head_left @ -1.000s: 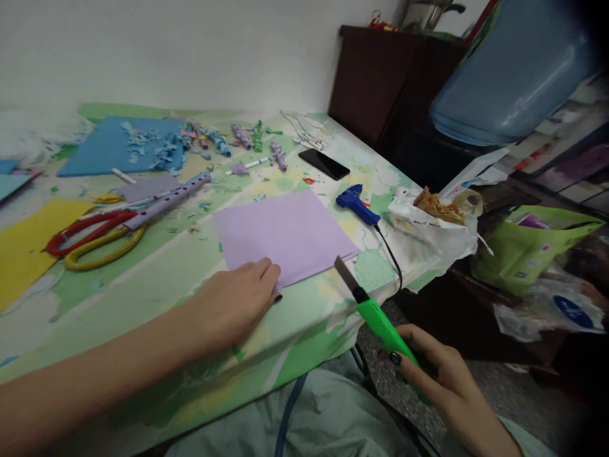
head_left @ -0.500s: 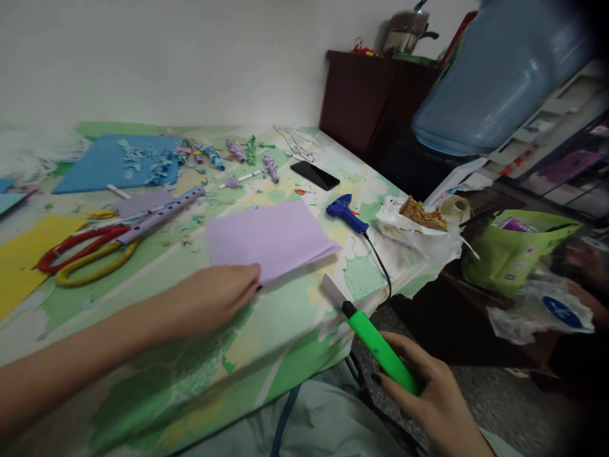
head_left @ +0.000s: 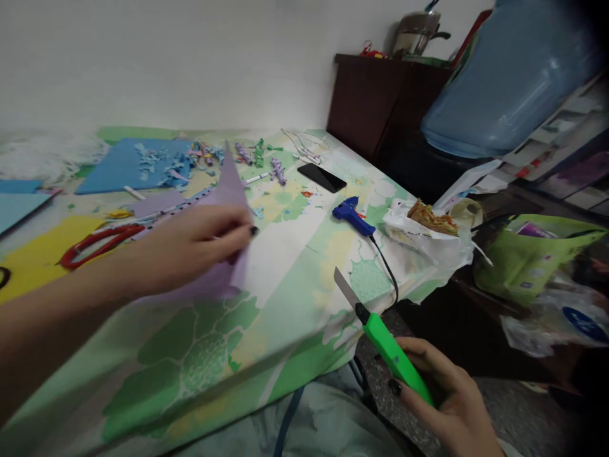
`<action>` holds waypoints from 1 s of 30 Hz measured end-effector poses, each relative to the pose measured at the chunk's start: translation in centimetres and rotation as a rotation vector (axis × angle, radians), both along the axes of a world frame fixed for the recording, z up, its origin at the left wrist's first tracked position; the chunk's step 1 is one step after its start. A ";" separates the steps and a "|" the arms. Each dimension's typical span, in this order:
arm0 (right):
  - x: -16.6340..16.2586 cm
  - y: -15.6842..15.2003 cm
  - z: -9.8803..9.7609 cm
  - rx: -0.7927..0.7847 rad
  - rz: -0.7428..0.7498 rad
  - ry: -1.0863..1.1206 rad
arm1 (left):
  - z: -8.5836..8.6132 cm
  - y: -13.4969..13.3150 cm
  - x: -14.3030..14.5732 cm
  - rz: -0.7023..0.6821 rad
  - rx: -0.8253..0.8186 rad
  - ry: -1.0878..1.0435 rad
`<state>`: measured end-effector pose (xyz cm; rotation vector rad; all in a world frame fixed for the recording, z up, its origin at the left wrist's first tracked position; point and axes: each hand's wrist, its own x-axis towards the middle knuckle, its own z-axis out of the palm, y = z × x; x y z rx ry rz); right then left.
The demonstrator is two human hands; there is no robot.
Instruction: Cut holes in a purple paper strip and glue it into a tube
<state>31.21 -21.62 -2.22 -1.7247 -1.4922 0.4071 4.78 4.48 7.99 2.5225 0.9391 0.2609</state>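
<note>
Left hand [head_left: 195, 244], fingers pinched closed on a lilac paper sheet [head_left: 228, 209], holds it raised and tilted on edge above the green patterned table [head_left: 285, 254], its lower edge near the surface. Right hand [head_left: 447, 400], closed around a green utility knife [head_left: 380, 333] with blade extended, sits off the table's near edge. Behind: red scissors [head_left: 98, 244], blue glue gun [head_left: 351, 214], black phone [head_left: 321, 177].

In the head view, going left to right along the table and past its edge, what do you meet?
Red scissors → left hand lifting the purple paper → black phone → blue glue gun → food on a white wrapper → green bag.
</note>
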 end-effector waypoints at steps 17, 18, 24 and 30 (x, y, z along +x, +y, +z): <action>-1.6 -2.1 0.2 -0.024 0.162 -0.326 | -8.9 -2.9 3.4 -0.347 0.275 -0.045; -1.6 -2.3 0.2 -0.026 0.154 -0.342 | -9.1 -2.9 3.3 -0.402 0.336 -0.052; -2.3 -2.9 0.1 -0.033 0.097 -0.385 | -9.3 -3.3 3.1 -0.497 0.402 -0.067; -2.6 -3.4 -0.1 -0.052 0.077 -0.596 | -9.5 -3.1 2.9 -0.452 0.208 -0.093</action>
